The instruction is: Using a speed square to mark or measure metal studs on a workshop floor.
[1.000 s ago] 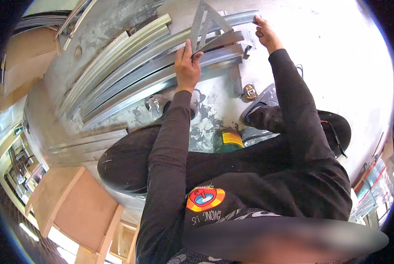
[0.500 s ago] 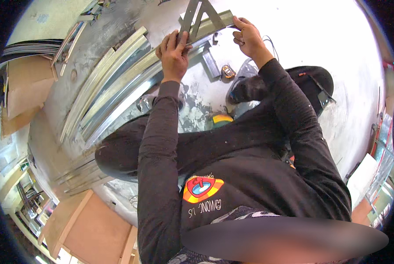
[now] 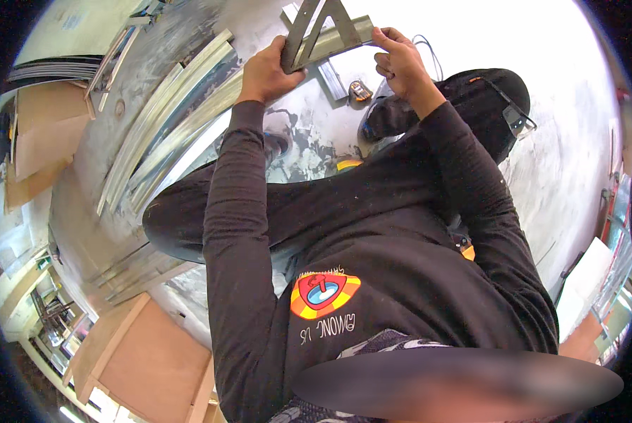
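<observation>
My left hand (image 3: 270, 72) is closed at the lower left corner of a flat metal triangle square (image 3: 299, 37), its fingertips partly hidden behind it. The square leans against a metal channel (image 3: 366, 28), which runs slantwise between my two hands. At the channel's right end my right hand (image 3: 402, 65) pinches the edge with thumb and forefinger, the other fingers curled. Below the channel, a short metal piece (image 3: 333, 81) lies on the floor next to a tape measure (image 3: 360, 90).
Long metal strips (image 3: 168, 116) lie on the floor to the left. A yellow-edged object (image 3: 349, 165) is partly hidden by my leg. Cardboard (image 3: 48, 137) stands at far left, with a brown box (image 3: 150, 352) at lower left. A dark cable (image 3: 428, 53) is beyond my right hand.
My left hand has shifted up and left, its fingers going from lying over the channel to gripping around the square's corner. The right hand keeps its pinch at the channel's end.
</observation>
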Tool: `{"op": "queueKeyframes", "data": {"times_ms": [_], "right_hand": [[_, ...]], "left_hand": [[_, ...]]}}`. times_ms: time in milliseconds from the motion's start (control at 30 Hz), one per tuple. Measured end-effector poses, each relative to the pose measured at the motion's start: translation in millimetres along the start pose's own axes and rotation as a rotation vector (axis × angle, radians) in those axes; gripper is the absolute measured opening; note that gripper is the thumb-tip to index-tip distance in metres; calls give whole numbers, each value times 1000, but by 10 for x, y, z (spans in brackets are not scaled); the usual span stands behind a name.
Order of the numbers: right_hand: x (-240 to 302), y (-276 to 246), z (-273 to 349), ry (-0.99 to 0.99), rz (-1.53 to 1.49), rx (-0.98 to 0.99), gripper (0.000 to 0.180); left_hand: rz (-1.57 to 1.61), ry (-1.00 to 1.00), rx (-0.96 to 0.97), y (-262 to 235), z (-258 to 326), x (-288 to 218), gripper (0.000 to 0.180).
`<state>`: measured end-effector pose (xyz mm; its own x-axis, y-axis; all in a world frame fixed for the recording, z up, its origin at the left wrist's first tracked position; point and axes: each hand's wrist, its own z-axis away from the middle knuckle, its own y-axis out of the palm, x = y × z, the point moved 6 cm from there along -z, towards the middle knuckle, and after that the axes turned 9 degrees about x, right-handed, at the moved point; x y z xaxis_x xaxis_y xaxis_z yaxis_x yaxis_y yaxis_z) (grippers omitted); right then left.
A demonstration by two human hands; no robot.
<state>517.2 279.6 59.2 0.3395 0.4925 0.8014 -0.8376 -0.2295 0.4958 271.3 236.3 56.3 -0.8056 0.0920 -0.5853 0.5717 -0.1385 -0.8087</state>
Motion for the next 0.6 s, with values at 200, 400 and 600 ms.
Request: {"op": "queueKeyframes", "data": {"times_ms": [200, 400, 600], "right_hand": [[0, -7, 46, -38, 40, 20, 30], [-12, -26, 40, -30, 42, 56, 26], [5, 34, 66, -10, 59, 51, 20]], "left_hand": [[4, 37, -32, -34, 40, -118, 68], [34, 42, -61, -4, 18, -77, 74], [32, 7, -68, -15, 27, -75, 81]]}}
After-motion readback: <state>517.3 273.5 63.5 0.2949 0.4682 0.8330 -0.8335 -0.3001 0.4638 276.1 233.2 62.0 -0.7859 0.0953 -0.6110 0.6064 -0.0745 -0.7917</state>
